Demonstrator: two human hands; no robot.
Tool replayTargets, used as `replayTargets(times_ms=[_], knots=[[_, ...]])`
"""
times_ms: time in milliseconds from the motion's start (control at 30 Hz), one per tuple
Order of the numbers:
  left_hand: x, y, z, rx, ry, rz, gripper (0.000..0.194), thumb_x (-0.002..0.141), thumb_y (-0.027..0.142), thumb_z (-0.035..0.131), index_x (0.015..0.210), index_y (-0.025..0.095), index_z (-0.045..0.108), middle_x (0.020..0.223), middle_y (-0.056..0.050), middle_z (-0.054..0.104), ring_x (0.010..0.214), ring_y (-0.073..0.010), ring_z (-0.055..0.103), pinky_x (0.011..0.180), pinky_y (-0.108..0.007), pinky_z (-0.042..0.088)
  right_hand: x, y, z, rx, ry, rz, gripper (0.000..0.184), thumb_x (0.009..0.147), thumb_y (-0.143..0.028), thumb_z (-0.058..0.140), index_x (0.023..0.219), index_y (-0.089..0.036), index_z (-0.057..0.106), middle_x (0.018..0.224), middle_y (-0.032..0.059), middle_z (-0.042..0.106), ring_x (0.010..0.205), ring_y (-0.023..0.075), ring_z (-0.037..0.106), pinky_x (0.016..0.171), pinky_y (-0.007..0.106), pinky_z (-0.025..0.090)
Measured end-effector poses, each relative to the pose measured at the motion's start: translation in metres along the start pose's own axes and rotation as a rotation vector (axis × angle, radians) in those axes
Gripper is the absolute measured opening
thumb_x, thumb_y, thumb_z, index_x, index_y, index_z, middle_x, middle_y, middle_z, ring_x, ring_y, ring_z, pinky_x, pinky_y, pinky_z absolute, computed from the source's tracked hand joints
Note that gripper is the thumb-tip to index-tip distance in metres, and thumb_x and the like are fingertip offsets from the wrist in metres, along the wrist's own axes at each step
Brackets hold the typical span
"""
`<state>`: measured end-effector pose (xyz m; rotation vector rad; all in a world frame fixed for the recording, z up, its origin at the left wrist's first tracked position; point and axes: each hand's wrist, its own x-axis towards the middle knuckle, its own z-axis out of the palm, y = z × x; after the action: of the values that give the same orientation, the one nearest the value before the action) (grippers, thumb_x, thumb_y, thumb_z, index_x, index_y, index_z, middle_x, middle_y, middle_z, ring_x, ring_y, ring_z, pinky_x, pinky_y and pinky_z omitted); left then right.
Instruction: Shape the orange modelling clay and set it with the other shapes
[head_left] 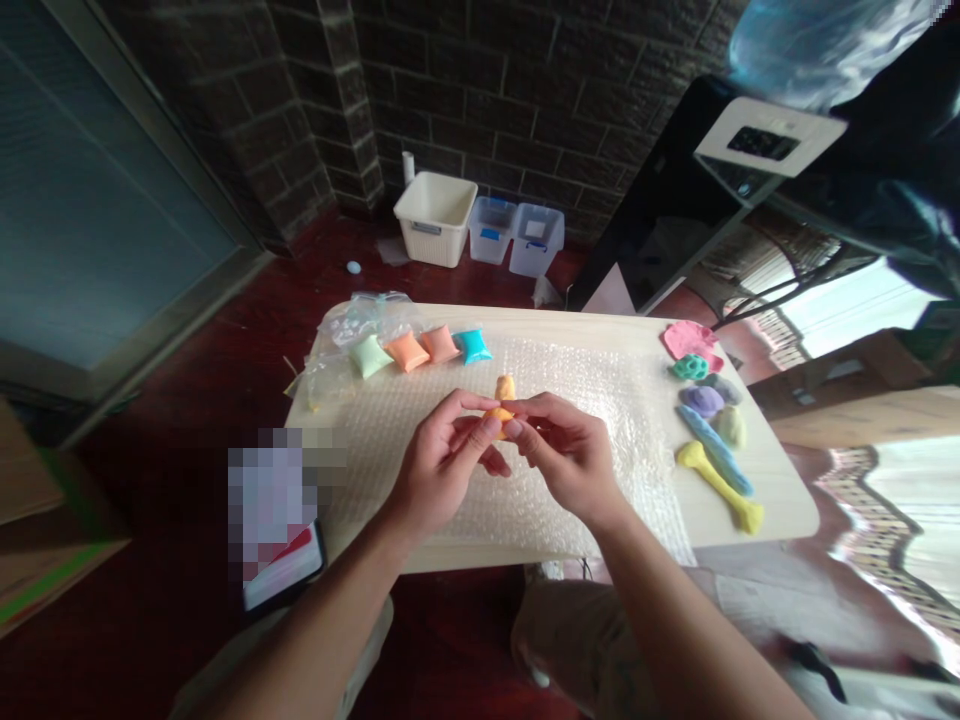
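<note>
Head view: a small, soft-looking orange lump point(500, 415) is pinched between the fingertips of the partly curled left hand point(437, 468) and right hand point(574, 452), above the pale surface point(784, 500), midway between its near and far edges. Shaping seems under way; light, even pressure is called for.

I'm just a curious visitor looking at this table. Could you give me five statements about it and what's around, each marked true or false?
1. The left hand and right hand both touch an orange piece. True.
2. The blue packet is at the left end of its row. False: it is at the right end.
3. The cream bin stands on the floor. True.
4. The yellow bone-shaped piece lies left of both hands. False: it lies to their right.
5. Bubble wrap covers part of the table. True.
</note>
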<state>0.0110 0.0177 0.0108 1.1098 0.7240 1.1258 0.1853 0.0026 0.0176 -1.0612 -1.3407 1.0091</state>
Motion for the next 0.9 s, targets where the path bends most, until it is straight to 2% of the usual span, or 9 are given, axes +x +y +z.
replayTargets(times_ms=[167,300,433,533,667,733,900], knots=[[-0.003,-0.002,-0.002,0.056,-0.009,0.052,0.023,0.104,0.039,0.074,0.109,0.019,0.066,0.092,-0.003,0.077,0.068,-0.0128,0.073,0.056,-0.022,0.062,-0.001,-0.003,0.002,0.091,-0.012,0.072,0.015,0.094,-0.036,0.085,0.105,-0.026,0.088,0.088,0.0046,0.081,0.066,0.0131,0.07,0.05,0.024,0.052],[-0.004,-0.007,-0.004,0.159,-0.028,0.067,0.021,0.106,0.039,0.07,0.11,0.019,0.067,0.092,-0.004,0.077,0.076,-0.0149,0.074,0.057,-0.02,0.057,0.0,-0.004,0.005,0.13,0.033,0.138,0.019,0.088,-0.04,0.091,0.09,-0.021,0.086,0.071,0.002,0.076,0.057,0.0118,0.065,0.048,0.024,0.05],[-0.007,-0.011,-0.007,0.234,-0.052,0.087,0.019,0.109,0.039,0.066,0.115,0.021,0.067,0.091,-0.002,0.075,0.071,-0.0116,0.069,0.062,-0.022,0.056,0.001,-0.004,0.006,0.136,0.051,0.163,0.025,0.082,-0.041,0.096,0.084,-0.02,0.084,0.071,0.0036,0.079,0.058,0.0138,0.069,0.05,0.025,0.055],[-0.008,-0.011,-0.008,0.254,-0.053,0.073,0.021,0.11,0.042,0.064,0.117,0.022,0.067,0.091,-0.002,0.075,0.072,-0.0125,0.069,0.061,-0.022,0.055,0.001,-0.004,0.006,0.115,0.057,0.153,0.026,0.082,-0.042,0.096,0.086,-0.02,0.084,0.073,0.0048,0.08,0.06,0.0145,0.072,0.052,0.025,0.057],[-0.007,-0.008,-0.007,0.266,-0.022,0.053,0.023,0.108,0.044,0.065,0.11,0.022,0.069,0.079,0.0,0.07,0.065,-0.0119,0.064,0.055,-0.022,0.048,0.0,-0.005,0.007,0.094,0.059,0.135,0.028,0.085,-0.045,0.093,0.085,-0.019,0.083,0.069,0.0029,0.077,0.052,0.0105,0.063,0.048,0.024,0.051],[-0.007,-0.007,-0.007,0.283,-0.013,0.063,0.023,0.109,0.044,0.065,0.107,0.022,0.07,0.074,0.002,0.066,0.061,-0.0106,0.06,0.055,-0.022,0.046,0.0,-0.006,0.008,0.104,0.05,0.169,0.031,0.086,-0.047,0.092,0.084,-0.019,0.081,0.064,0.001,0.072,0.048,0.009,0.058,0.045,0.022,0.046],[-0.008,-0.009,-0.007,0.328,-0.025,0.09,0.022,0.109,0.042,0.064,0.107,0.022,0.07,0.077,0.0,0.067,0.068,-0.0127,0.065,0.059,-0.023,0.048,0.0,-0.005,0.01,0.172,0.04,0.272,0.036,0.082,-0.048,0.094,0.078,-0.019,0.074,0.059,-0.0014,0.067,0.048,0.0108,0.059,0.044,0.023,0.046]])
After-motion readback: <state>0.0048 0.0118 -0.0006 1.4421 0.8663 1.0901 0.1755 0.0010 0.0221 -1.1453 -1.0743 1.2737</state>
